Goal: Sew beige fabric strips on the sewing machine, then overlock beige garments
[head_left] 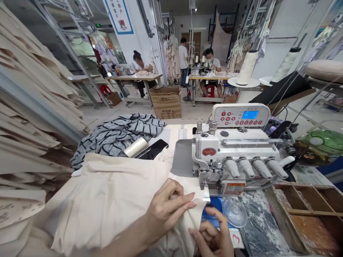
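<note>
A large piece of beige fabric lies across the table on the left and runs up to the presser foot of a white overlock sewing machine. My left hand rests on the cloth just before the foot, its thumb and fingers pinched together on a fold near the edge. Lower and to the right, my right hand is curled at the cloth's right edge, with the thumb on the fabric and the index finger bent away from it. What lies under its fingers is partly hidden.
Behind the fabric are a grey striped cloth, a roll of clear tape and a black phone. A wooden compartment tray and a clear round dish stand right. Beige garments hang left. Several people sit or stand beyond.
</note>
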The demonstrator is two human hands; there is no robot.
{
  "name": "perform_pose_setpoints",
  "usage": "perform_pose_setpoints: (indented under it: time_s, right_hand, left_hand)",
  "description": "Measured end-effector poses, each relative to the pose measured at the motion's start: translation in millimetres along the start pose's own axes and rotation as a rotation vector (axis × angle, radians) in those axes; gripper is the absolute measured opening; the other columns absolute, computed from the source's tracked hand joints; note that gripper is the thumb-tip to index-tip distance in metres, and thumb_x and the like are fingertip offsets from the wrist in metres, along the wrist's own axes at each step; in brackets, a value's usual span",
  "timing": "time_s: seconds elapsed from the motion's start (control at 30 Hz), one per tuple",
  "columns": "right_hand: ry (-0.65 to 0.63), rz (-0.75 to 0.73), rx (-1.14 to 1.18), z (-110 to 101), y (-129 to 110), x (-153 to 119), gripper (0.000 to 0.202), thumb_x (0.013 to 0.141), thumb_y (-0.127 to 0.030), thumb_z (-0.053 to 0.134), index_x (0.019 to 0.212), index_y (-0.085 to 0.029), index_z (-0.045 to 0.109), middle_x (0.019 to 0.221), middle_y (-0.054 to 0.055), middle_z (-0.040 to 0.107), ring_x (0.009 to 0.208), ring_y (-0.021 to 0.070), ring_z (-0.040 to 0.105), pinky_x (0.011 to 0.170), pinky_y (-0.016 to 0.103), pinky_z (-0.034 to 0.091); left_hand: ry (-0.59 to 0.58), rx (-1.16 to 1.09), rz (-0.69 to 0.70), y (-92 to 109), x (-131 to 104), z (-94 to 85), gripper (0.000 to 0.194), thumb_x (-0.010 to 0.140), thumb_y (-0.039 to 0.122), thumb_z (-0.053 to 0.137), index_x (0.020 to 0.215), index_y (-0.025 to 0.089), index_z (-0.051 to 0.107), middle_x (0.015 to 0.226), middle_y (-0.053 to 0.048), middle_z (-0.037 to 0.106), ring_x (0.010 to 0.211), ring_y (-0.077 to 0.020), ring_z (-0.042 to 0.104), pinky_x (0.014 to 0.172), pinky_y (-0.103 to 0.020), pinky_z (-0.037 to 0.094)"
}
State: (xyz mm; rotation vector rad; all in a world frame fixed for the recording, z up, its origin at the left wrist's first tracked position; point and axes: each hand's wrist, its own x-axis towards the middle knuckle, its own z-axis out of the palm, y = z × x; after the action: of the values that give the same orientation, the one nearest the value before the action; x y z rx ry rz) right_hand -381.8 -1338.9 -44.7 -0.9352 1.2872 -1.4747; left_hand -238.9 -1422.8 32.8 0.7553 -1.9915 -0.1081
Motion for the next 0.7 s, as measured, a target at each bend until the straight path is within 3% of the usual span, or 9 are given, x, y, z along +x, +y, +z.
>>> perform_pose_setpoints:
  time_s: [0.07,0.13,0.2,0.27,0.37,0.43,0.5,0.6,0.7]
  right_hand:
    - [0.050,-0.239,-0.081,-7,-6,0,0.053,0.086,-0.041,0.071,0.132,-0.032,0.045,0.096,0.004,0.066,0.066,0.0124,0.061,0.048,0.017,0.046]
    - [-0.062,-0.436,-0.198,-14,-13,4,0.051,0.081,-0.035,0.077,0.128,-0.035,0.055,0.119,0.010,0.060,0.091,0.0188,0.065,0.053,0.018,0.053]
    - [-0.313,-0.402,-0.272,-17,-19,11,0.039,0.074,-0.039,0.082,0.111,-0.030,0.070,0.115,0.011,0.058,0.092,0.0217,0.064,0.047,0.017,0.051]
    - [-0.475,-0.263,-0.276,-16,-22,20,0.034,0.072,-0.048,0.081,0.095,-0.023,0.076,0.103,0.011,0.059,0.085,0.0214,0.064,0.045,0.018,0.049]
    - [-0.377,-0.276,-0.281,-11,-23,32,0.023,0.084,-0.044,0.071,0.079,-0.021,0.077,0.092,0.008,0.059,0.081,0.0186,0.060,0.056,0.022,0.051]
    - [-0.283,-0.297,-0.296,-10,-21,37,0.020,0.087,-0.035,0.067,0.076,-0.022,0.076,0.092,0.007,0.059,0.082,0.0178,0.059,0.059,0.022,0.050]
    - [-0.232,-0.224,-0.256,-11,-20,37,0.020,0.086,-0.034,0.066,0.074,-0.022,0.075,0.092,0.008,0.058,0.086,0.0189,0.058,0.055,0.020,0.047]
    - [-0.197,-0.105,-0.109,-13,-17,33,0.026,0.087,-0.039,0.063,0.069,-0.020,0.070,0.098,0.010,0.058,0.091,0.0200,0.059,0.051,0.018,0.047]
    - [-0.214,-0.075,-0.005,-11,-15,28,0.024,0.086,-0.042,0.063,0.081,-0.021,0.071,0.107,0.010,0.059,0.085,0.0180,0.061,0.047,0.017,0.045]
  left_hand:
    - [-0.003,-0.038,0.037,7,-4,-12.2,0.010,0.091,0.016,0.064,0.097,0.019,0.071,0.078,-0.004,0.058,0.075,-0.0157,0.057,0.065,-0.027,0.054]
    - [-0.096,-0.121,0.074,14,-7,-24.7,0.009,0.094,0.019,0.060,0.094,0.018,0.069,0.091,-0.008,0.065,0.087,-0.0188,0.063,0.079,-0.033,0.057]
    - [-0.175,-0.212,0.048,16,-6,-31.1,0.011,0.097,0.018,0.053,0.095,0.017,0.063,0.091,-0.008,0.069,0.085,-0.0175,0.066,0.077,-0.029,0.057]
    - [-0.182,-0.234,0.037,14,0,-28.5,0.010,0.098,0.014,0.049,0.095,0.016,0.058,0.078,-0.004,0.068,0.067,-0.0128,0.063,0.060,-0.021,0.053]
    - [-0.164,-0.165,0.066,1,17,-14.3,0.006,0.096,0.013,0.053,0.094,0.017,0.058,0.070,0.000,0.064,0.055,-0.0097,0.055,0.051,-0.019,0.044]
    - [-0.231,-0.146,-0.009,-10,29,-5.4,0.007,0.095,0.017,0.056,0.089,0.017,0.060,0.072,-0.001,0.065,0.060,-0.0103,0.058,0.054,-0.019,0.045]
    - [-0.308,-0.154,-0.125,-19,36,-0.8,0.012,0.093,0.021,0.059,0.082,0.016,0.063,0.072,-0.001,0.065,0.063,-0.0114,0.061,0.058,-0.019,0.046]
    - [-0.339,-0.190,-0.242,-25,36,-2.8,0.012,0.089,0.021,0.061,0.078,0.016,0.065,0.071,-0.001,0.066,0.064,-0.0117,0.062,0.059,-0.019,0.047]
    - [-0.346,-0.213,-0.316,-22,32,-9.2,0.010,0.087,0.018,0.061,0.079,0.017,0.067,0.072,-0.001,0.067,0.065,-0.0112,0.062,0.061,-0.019,0.047]
